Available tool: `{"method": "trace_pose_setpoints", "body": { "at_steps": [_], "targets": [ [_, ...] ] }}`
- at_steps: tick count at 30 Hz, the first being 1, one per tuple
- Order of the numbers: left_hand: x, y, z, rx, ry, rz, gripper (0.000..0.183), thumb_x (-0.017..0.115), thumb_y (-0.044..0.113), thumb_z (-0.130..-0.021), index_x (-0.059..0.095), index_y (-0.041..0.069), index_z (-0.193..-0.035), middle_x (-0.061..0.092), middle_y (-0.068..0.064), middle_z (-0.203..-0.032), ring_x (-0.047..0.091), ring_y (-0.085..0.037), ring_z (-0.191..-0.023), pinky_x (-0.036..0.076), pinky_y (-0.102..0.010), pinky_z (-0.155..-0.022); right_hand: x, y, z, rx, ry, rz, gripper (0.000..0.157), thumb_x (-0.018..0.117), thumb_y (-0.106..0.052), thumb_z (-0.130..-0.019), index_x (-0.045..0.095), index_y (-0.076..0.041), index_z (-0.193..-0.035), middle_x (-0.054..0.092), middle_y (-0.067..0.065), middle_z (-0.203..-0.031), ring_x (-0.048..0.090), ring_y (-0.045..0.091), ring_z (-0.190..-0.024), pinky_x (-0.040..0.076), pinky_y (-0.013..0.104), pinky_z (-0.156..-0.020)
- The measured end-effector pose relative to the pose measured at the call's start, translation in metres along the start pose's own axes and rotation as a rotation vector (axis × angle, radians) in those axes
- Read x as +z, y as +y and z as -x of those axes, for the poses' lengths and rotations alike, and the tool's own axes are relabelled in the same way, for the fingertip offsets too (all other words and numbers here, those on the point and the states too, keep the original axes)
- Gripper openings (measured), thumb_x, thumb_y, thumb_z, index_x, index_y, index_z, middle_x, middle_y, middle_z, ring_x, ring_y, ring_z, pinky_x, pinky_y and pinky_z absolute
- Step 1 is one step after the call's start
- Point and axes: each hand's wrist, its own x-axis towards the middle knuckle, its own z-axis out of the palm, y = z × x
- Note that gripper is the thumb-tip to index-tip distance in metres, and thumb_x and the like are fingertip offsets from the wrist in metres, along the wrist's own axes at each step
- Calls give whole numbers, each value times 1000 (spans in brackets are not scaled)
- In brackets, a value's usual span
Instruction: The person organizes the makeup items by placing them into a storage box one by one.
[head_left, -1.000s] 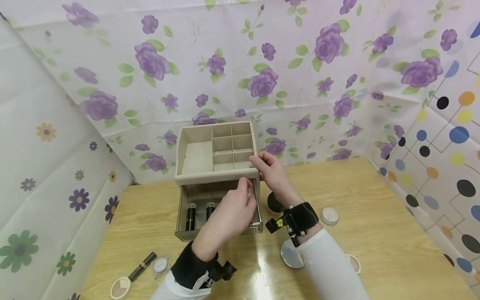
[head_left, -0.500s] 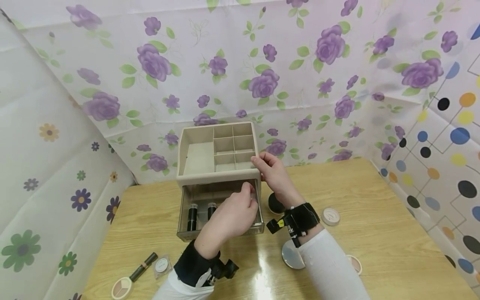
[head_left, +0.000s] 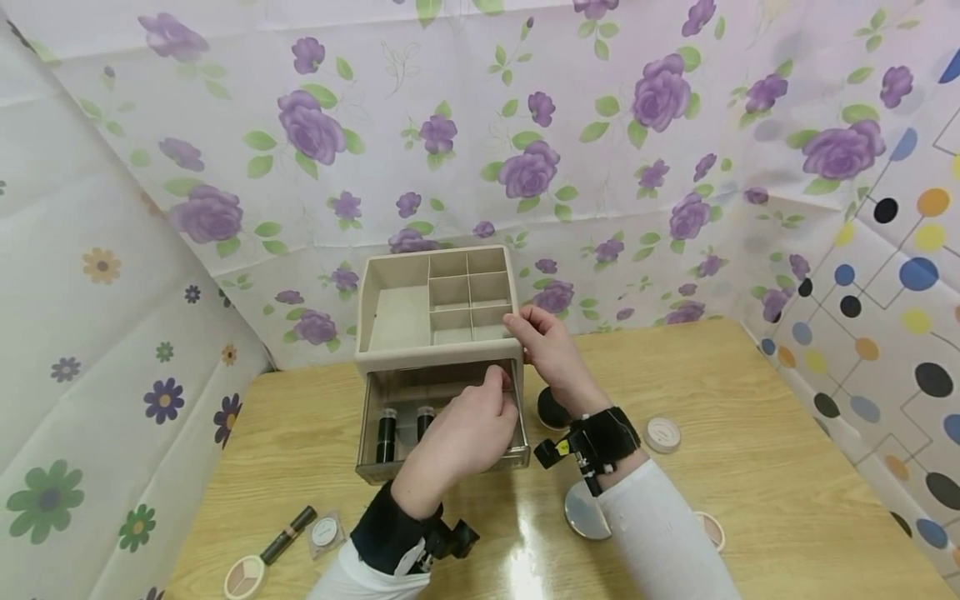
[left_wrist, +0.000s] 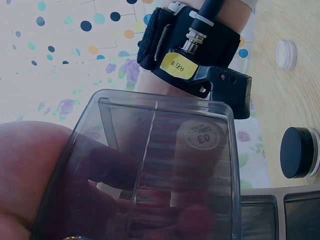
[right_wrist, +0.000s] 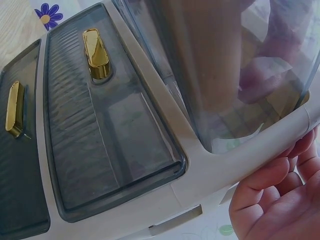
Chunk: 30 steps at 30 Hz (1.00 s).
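Observation:
A beige cosmetics organizer (head_left: 431, 357) stands at the back of the table, its clear top drawer (head_left: 369, 471) pulled out. My left hand (head_left: 465, 425) reaches down into the drawer's right part, its thumb and fingers bent together. Through the drawer wall, the left wrist view shows them around a tube-like thing (left_wrist: 201, 135) with a round "03" label; the hand hides it in the head view. Two black tubes with clear ends (head_left: 386, 437) stand left of this hand. My right hand (head_left: 551, 350) grips the organizer's right side, thumb on the rim.
Lower drawers with gold handles (right_wrist: 96, 55) are closed. Right of the organizer lie a black round jar (head_left: 553, 408), a pale round case (head_left: 663, 435) and a round mirror (head_left: 587, 510). At front left are a three-shade compact (head_left: 245, 577), a dark tube (head_left: 288, 535) and a small clear case (head_left: 325, 532).

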Motion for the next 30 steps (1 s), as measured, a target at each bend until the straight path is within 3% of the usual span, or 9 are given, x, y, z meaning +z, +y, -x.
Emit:
{"method": "trace_pose_setpoints", "body": {
  "at_steps": [19, 25, 30],
  "targets": [
    [0, 0, 2, -15, 30, -1, 31, 42, 21, -112, 52, 6, -138, 48, -1, -63, 44, -18, -46, 35, -34, -49, 2, 3, 0, -4, 1, -9, 24, 68, -34, -107, 61, -13, -97, 54, -1, -88, 57, 14, -83, 49, 28, -71],
    [0, 1, 3, -13, 65, -2, 32, 44, 23, -113, 52, 8, -139, 46, 2, -58, 38, -15, -41, 31, -31, -44, 2, 2, 0, -13, -3, -23, 24, 68, -34, -107, 61, -13, -96, 55, -1, -87, 58, 14, -83, 50, 29, -71],
    [0, 3, 5, -8, 117, -15, 31, 47, 25, -113, 53, 9, -139, 49, 0, -58, 41, -16, -40, 31, -32, -43, 2, 2, 1, -16, -1, -28, 23, 66, -32, -108, 61, -13, -96, 58, -1, -89, 60, 14, -84, 51, 29, -72]
  ]
}}
